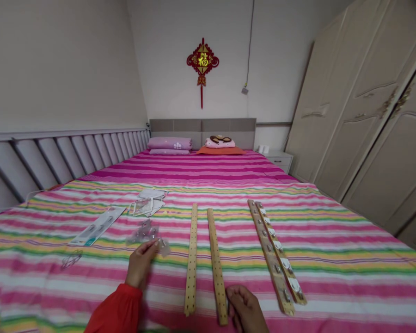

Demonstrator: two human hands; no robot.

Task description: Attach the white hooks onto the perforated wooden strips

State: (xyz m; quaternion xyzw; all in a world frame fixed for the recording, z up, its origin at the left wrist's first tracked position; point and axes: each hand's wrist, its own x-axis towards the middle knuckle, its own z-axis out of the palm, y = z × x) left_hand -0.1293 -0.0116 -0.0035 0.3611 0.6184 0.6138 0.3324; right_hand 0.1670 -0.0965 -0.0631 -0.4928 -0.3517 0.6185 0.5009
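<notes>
Rests curled right hand (pixel 245 309) beside a drilled strip (pixel 217 266), grip unclear — pinches a clear packet (pixel 164 249) in left hand (pixel 140 264), near other packets (pixel 144 231) — could scatter metal bits (pixel 162 242) by tugging carelessly.

Headboard (pixel 229 127) at 12. On bed (pixel 201 173): two strips (pixel 192 263) side by side at 12, right hand (pixel 244 305) just right of the right one's near end. Hook strips (pixel 268 249), paired, at 1. Packets (pixel 143 231) at 11, left hand (pixel 141 263) nearer; packaging (pixel 156 206) behind. Long card (pixel 99 225) at 10, wire (pixel 71 260) nearer. Pillows (pixel 170 144) far 12, nightstand (pixel 280 160) 1, wardrobe (pixel 353 106) 2.
</notes>
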